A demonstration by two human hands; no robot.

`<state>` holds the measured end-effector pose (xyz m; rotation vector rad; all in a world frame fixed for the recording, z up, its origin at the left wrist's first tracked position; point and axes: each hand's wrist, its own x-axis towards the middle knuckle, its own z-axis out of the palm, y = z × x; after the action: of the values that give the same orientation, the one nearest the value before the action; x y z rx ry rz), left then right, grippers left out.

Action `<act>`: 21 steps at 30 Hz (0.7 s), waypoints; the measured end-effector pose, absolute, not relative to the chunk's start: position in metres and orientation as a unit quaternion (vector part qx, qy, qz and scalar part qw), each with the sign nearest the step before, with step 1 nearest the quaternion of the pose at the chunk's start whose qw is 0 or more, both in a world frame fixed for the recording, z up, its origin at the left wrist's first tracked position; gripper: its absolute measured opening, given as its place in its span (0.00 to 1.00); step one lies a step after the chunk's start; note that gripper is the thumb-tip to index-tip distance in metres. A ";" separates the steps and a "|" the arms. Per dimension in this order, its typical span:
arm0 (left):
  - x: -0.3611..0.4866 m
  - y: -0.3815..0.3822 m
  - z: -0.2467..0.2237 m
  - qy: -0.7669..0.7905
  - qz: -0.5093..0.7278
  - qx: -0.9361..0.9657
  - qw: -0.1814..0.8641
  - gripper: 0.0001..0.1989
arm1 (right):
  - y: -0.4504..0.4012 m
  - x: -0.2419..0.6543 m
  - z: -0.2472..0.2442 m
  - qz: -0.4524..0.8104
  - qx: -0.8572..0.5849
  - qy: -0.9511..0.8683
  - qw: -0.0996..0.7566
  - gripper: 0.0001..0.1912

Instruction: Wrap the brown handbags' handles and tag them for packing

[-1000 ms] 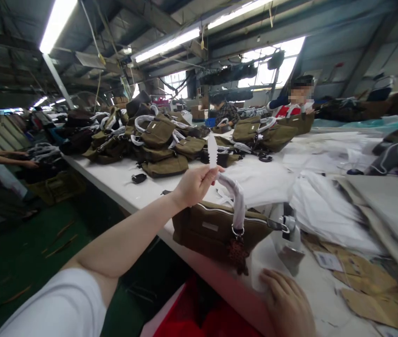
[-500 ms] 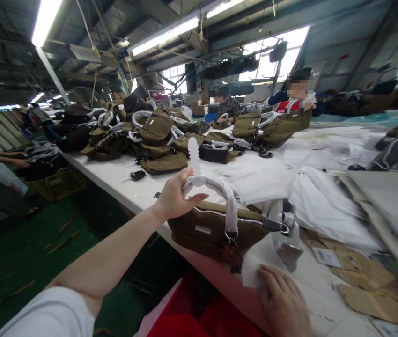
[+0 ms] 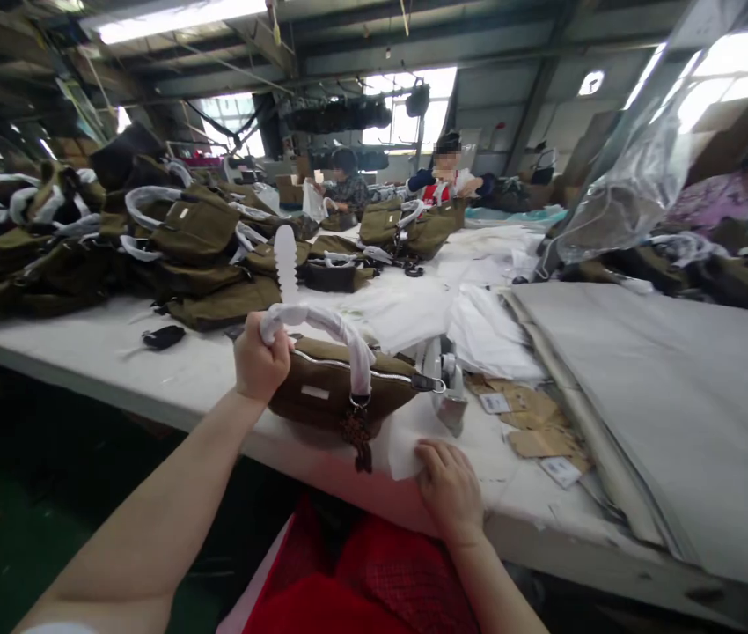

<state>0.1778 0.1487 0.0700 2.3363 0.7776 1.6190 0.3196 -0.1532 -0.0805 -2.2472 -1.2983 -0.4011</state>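
Observation:
An olive-brown handbag [image 3: 321, 370] stands on the white table in front of me, its silver zipper across the top. My left hand [image 3: 263, 361] is closed round the left end of its handle [image 3: 341, 326], which is wrapped in white material. A white notched strip [image 3: 286, 264] sticks up from the handle. From a ring at the handle's right end hangs a dark reddish-brown charm [image 3: 355, 431]. Right of the bag, my right hand [image 3: 450, 484] pinches the edge of a thin white sheet [image 3: 404, 440]; its fingertips are partly hidden.
Several similar bags [image 3: 202, 229] are heaped at the back left. White sheets [image 3: 486, 330] and brown cardboard tags [image 3: 539, 440] lie to the right, before a large pale sheet stack [image 3: 678, 379]. A tape dispenser-like object [image 3: 450, 401] stands behind the bag. Co-workers [image 3: 443, 176] are across the table.
My view has turned right, so everything appears further left. My left hand's thumb has folded in round the handle. My right hand stays at the white sheet.

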 end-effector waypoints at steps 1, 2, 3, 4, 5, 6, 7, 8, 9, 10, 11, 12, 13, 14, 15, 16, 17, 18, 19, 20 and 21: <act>0.184 0.153 0.072 0.274 0.546 0.788 0.075 0.04 | -0.153 0.319 -0.080 -0.144 -0.828 -0.478 0.256 0.14; 0.188 0.157 0.073 0.289 0.535 0.792 0.055 0.05 | -0.153 0.319 -0.080 -0.141 -0.828 -0.478 0.255 0.14; 0.191 0.160 0.075 0.309 0.514 0.800 0.039 0.06 | -0.153 0.318 -0.081 -0.140 -0.828 -0.481 0.252 0.14; 0.191 0.163 0.077 0.328 0.486 0.809 0.033 0.07 | -0.153 0.318 -0.082 -0.143 -0.827 -0.485 0.248 0.14; 0.190 0.166 0.079 0.342 0.456 0.820 0.037 0.09 | -0.153 0.319 -0.084 -0.149 -0.825 -0.488 0.242 0.15; 0.188 0.167 0.080 0.349 0.429 0.832 0.048 0.10 | -0.153 0.319 -0.086 -0.158 -0.823 -0.492 0.235 0.15; 0.184 0.168 0.081 0.348 0.409 0.841 0.063 0.11 | -0.152 0.320 -0.089 -0.168 -0.820 -0.497 0.229 0.15; 0.179 0.169 0.082 0.339 0.397 0.850 0.076 0.13 | -0.152 0.322 -0.092 -0.180 -0.816 -0.502 0.224 0.15; 0.173 0.168 0.082 0.322 0.389 0.859 0.087 0.15 | -0.152 0.323 -0.095 -0.190 -0.812 -0.507 0.219 0.15; 0.167 0.167 0.081 0.302 0.382 0.868 0.094 0.18 | -0.152 0.325 -0.098 -0.199 -0.807 -0.512 0.216 0.16; 0.162 0.165 0.080 0.286 0.379 0.875 0.097 0.20 | -0.152 0.326 -0.101 -0.207 -0.803 -0.516 0.214 0.16; 0.156 0.163 0.078 0.274 0.379 0.878 0.098 0.22 | -0.152 0.327 -0.103 -0.214 -0.800 -0.519 0.212 0.16; 0.151 0.160 0.075 0.265 0.382 0.880 0.093 0.24 | -0.152 0.328 -0.105 -0.220 -0.798 -0.521 0.210 0.16; 0.146 0.156 0.073 0.260 0.390 0.880 0.082 0.27 | -0.152 0.328 -0.105 -0.224 -0.796 -0.522 0.208 0.15; 0.142 0.152 0.070 0.261 0.401 0.875 0.067 0.30 | -0.151 0.328 -0.105 -0.229 -0.795 -0.522 0.206 0.15; 0.139 0.146 0.067 0.269 0.417 0.867 0.048 0.33 | -0.151 0.328 -0.105 -0.233 -0.794 -0.522 0.205 0.15; 0.136 0.138 0.064 0.282 0.432 0.856 0.028 0.38 | -0.151 0.327 -0.105 -0.237 -0.793 -0.523 0.204 0.15; 0.134 0.130 0.061 0.298 0.444 0.845 0.011 0.42 | -0.150 0.327 -0.104 -0.240 -0.793 -0.523 0.202 0.15; 0.133 0.120 0.057 0.315 0.451 0.835 -0.001 0.46 | -0.150 0.327 -0.103 -0.242 -0.793 -0.522 0.200 0.15; 0.132 0.109 0.053 0.329 0.451 0.830 -0.010 0.50 | -0.150 0.326 -0.103 -0.244 -0.793 -0.522 0.197 0.15; 0.133 0.099 0.047 0.338 0.444 0.830 -0.016 0.54 | -0.149 0.326 -0.102 -0.245 -0.794 -0.522 0.195 0.15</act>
<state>0.1330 0.0986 0.0475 2.6345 1.0719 1.4077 0.3261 -0.1493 -0.1025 -2.2244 -1.4617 -0.6868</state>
